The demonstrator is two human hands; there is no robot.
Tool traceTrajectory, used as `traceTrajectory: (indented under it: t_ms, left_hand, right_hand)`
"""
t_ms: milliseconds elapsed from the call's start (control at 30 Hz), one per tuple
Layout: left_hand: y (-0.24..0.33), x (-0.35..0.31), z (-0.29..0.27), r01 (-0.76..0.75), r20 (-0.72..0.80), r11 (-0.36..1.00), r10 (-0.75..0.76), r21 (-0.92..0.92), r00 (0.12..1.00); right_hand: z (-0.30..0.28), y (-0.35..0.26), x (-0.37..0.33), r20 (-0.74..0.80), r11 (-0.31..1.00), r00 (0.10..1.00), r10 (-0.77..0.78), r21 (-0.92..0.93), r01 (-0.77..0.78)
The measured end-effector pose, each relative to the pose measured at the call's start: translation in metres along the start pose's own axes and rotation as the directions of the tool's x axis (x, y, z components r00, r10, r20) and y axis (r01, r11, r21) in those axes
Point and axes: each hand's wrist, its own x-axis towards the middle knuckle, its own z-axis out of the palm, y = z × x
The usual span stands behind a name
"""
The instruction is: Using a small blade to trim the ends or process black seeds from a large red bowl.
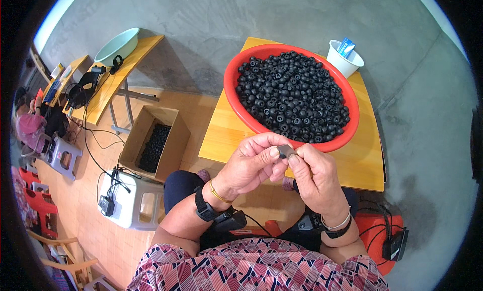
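A: Which parts occupy the centre of the frame?
B: The left hand [251, 162] and the right hand [318, 179], raised with wrists bent inward, fingertips meeting just below the near rim of the red basin [354, 112].

A: How are the digits disposed?
B: Both hands pinch a small dark piece [285, 151] between thumb and forefinger. On the left, the forefinger arches over the top and the remaining fingers curl beneath; on the right, the thumb presses upward and the knuckles point toward the upper right.

A: And the forearms?
B: They rise from the lower edge and converge. The left carries a gold bracelet [220, 192] and a black wristband [205, 207]; the right, a pale bangle [338, 220].

A: Can the piece's form be read?
B: Only in part: it appears flat and greyish on top, but the fingers cover much of it.

A: What lies beyond?
B: Black rounded pieces [294, 97] heap the basin, upper right of centre, on the yellow worktop [221, 140].
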Motion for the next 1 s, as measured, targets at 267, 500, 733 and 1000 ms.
traceTrajectory:
  t_ms: [267, 500, 733, 1000]
  left_hand:
    - [0.000, 0.000, 0.001, -0.017, 0.010, 0.999, 0.017, -0.034, 1.000]
    - [0.002, 0.000, 0.001, -0.038, -0.016, 0.997, 0.039, 0.068, 0.999]
    - [0.002, 0.001, 0.002, -0.039, -0.018, 0.997, 0.041, 0.065, 0.999]
    - [0.001, 0.001, 0.001, -0.056, -0.007, 0.995, 0.057, 0.085, 0.998]
  right_hand:
    - [0.001, -0.005, 0.002, -0.026, 0.995, 0.999, 0.029, 0.097, -0.027]
    - [0.001, -0.004, 0.002, -0.042, 0.999, 0.999, 0.019, 0.043, -0.017]
    - [0.001, -0.003, 0.001, -0.042, 0.999, 0.999, 0.020, 0.041, -0.018]
    - [0.003, -0.001, 0.000, -0.050, 0.998, 0.998, 0.033, 0.050, -0.030]
